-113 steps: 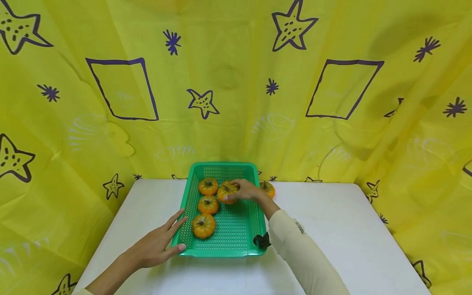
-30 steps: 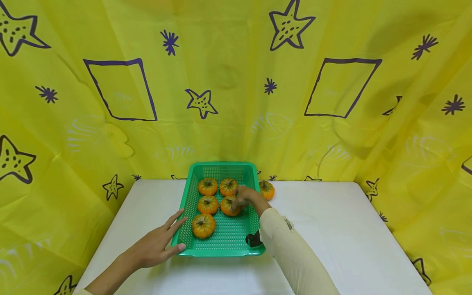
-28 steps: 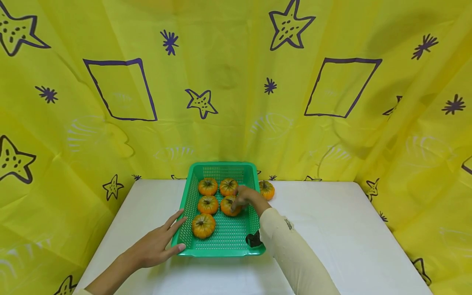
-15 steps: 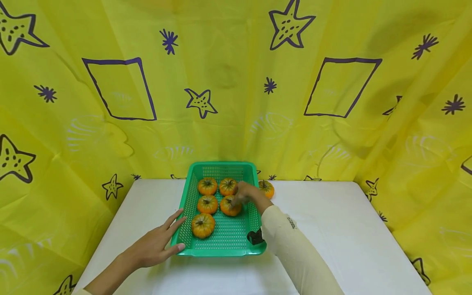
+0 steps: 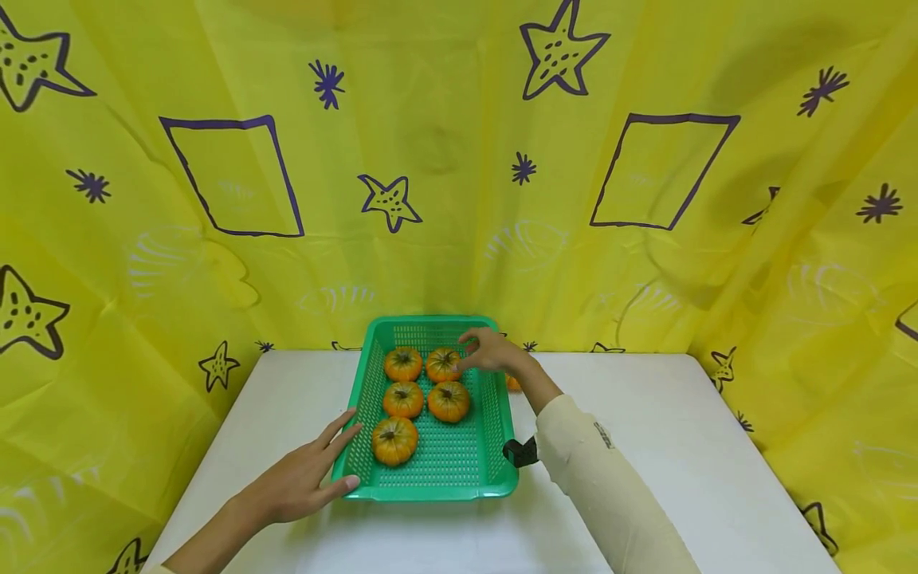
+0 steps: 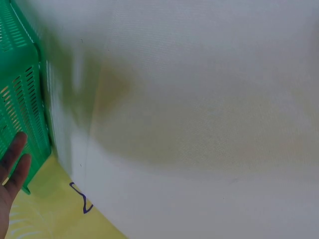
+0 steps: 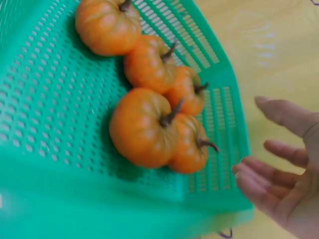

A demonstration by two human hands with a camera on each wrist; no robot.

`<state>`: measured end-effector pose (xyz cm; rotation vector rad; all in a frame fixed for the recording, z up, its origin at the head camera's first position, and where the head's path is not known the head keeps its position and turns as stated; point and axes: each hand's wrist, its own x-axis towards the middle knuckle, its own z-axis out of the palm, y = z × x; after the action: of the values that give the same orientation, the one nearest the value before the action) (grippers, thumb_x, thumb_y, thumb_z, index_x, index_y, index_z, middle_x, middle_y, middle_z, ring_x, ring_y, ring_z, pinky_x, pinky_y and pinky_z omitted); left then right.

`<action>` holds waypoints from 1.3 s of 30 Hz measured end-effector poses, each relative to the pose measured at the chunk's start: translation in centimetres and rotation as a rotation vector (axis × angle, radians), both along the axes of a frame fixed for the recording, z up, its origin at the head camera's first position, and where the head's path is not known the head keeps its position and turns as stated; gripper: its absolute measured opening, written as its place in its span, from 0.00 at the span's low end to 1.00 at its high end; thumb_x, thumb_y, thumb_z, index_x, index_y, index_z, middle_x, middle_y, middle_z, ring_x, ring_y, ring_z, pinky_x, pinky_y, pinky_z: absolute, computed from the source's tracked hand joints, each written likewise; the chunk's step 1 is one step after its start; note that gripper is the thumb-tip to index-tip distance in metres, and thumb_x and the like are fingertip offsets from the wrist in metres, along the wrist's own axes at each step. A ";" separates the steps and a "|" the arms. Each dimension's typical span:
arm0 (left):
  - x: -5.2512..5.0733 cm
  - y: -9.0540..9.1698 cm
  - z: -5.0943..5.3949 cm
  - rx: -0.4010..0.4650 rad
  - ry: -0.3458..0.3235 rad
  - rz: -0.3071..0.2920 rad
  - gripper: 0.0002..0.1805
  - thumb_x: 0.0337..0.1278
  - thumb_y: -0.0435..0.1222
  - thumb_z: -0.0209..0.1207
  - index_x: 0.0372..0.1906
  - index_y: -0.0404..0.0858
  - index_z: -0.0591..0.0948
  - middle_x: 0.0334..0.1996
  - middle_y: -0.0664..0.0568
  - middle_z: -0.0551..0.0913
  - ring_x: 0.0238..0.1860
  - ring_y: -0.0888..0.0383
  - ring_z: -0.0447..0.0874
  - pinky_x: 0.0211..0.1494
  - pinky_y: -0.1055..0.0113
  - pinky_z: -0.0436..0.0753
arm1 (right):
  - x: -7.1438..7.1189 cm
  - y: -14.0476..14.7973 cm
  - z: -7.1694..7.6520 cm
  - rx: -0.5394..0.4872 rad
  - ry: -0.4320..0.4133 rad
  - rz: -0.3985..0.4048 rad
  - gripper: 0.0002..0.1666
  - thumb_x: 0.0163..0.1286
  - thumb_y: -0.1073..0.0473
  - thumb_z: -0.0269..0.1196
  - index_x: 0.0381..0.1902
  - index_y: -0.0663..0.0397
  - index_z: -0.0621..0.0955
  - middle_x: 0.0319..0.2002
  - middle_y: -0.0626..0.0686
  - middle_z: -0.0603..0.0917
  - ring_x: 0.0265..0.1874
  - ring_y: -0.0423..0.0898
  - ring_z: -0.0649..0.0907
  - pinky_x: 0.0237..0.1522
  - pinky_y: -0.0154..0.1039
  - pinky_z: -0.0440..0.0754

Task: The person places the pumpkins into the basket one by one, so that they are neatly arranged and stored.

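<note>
Several small orange pumpkins sit in a green plastic basket: three along its left side, with the nearest pumpkin lowest, and two on the right, among them a front pumpkin. My left hand rests with straight fingers against the basket's left wall, seen too in the left wrist view. Above the basket's right rim hovers my right hand, fingers loosely bent and holding nothing. The right wrist view shows these fingers spread and apart from the pumpkins. Another pumpkin, outside the basket, is mostly hidden behind my right hand and wrist.
A white table carries the basket near its back edge. Yellow curtains with drawn stars hang behind and on both sides. A black strap on the right sleeve lies over the basket's right rim.
My right hand first set a pumpkin at the back right, then another in front of it. Now it has let go, lifted and moved right toward the pumpkin outside. The left hand stays put.
</note>
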<state>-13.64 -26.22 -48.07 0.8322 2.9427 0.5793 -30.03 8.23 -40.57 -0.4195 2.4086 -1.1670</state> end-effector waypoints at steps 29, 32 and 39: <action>0.0 0.0 -0.1 -0.003 0.010 -0.011 0.40 0.71 0.55 0.53 0.79 0.39 0.59 0.81 0.47 0.49 0.63 0.38 0.78 0.57 0.41 0.80 | -1.3 9.8 -7.6 0.031 0.224 -0.334 0.48 0.70 0.50 0.66 0.76 0.66 0.57 0.75 0.71 0.59 0.73 0.71 0.61 0.69 0.66 0.64; 0.0 0.0 -0.1 0.002 0.009 -0.011 0.40 0.71 0.55 0.53 0.79 0.39 0.59 0.81 0.47 0.49 0.62 0.38 0.78 0.57 0.41 0.80 | -1.3 9.6 -8.2 0.079 0.184 -0.311 0.51 0.69 0.48 0.65 0.78 0.65 0.54 0.76 0.71 0.57 0.74 0.72 0.58 0.71 0.67 0.61; 0.0 0.0 -0.1 0.004 0.002 -0.002 0.40 0.71 0.55 0.54 0.79 0.41 0.59 0.81 0.49 0.48 0.63 0.38 0.78 0.57 0.41 0.80 | -1.1 9.3 -9.3 0.141 0.145 -0.281 0.50 0.70 0.49 0.66 0.78 0.65 0.56 0.76 0.71 0.57 0.74 0.73 0.58 0.70 0.67 0.61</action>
<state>-13.59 -26.22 -48.22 0.8373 2.9432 0.5844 -31.16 17.53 -49.85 -0.1265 2.7234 -1.1016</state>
